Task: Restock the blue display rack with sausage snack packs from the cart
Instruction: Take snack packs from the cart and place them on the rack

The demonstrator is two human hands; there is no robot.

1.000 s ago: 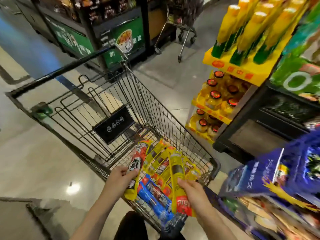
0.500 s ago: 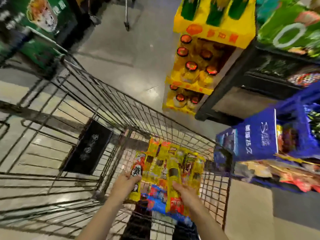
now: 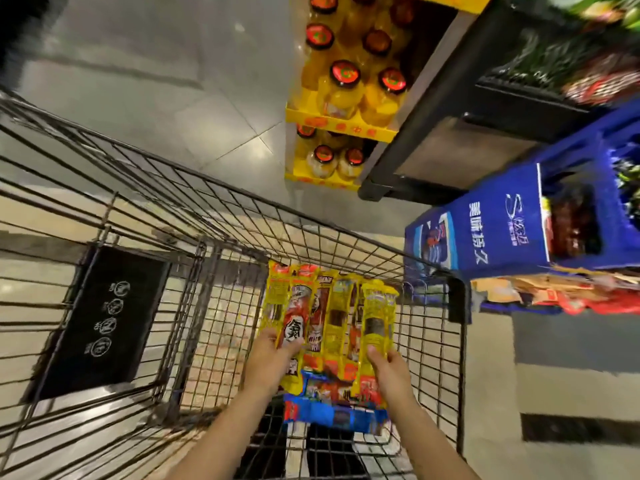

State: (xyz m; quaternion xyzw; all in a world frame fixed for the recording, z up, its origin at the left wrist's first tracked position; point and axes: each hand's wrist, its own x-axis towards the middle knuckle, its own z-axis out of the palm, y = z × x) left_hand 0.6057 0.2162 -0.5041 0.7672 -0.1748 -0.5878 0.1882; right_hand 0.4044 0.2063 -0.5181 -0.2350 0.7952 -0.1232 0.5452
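Observation:
Several long yellow and red sausage snack packs point(image 3: 334, 317) lie fanned out inside the wire cart point(image 3: 194, 216), with blue packs point(image 3: 332, 412) under their near ends. My left hand point(image 3: 272, 362) grips the leftmost yellow packs by their lower part. A single yellow pack point(image 3: 377, 317) is pinched near its lower end by my right hand point(image 3: 391, 370). The blue display rack point(image 3: 498, 220) stands to the right of the cart, with dark packs in its upper tier and orange and red packs below.
A yellow stand of orange jars with red lids point(image 3: 346, 88) rises beyond the cart. A black shelf unit point(image 3: 433, 133) sits between it and the blue rack. The cart's black child-seat flap point(image 3: 104, 323) is at the left. Grey floor tiles point(image 3: 173, 81) lie ahead.
The view has tilted down and moved closer over the cart. Both hands keep their hold on the packs, now raised slightly and fanned more upright.

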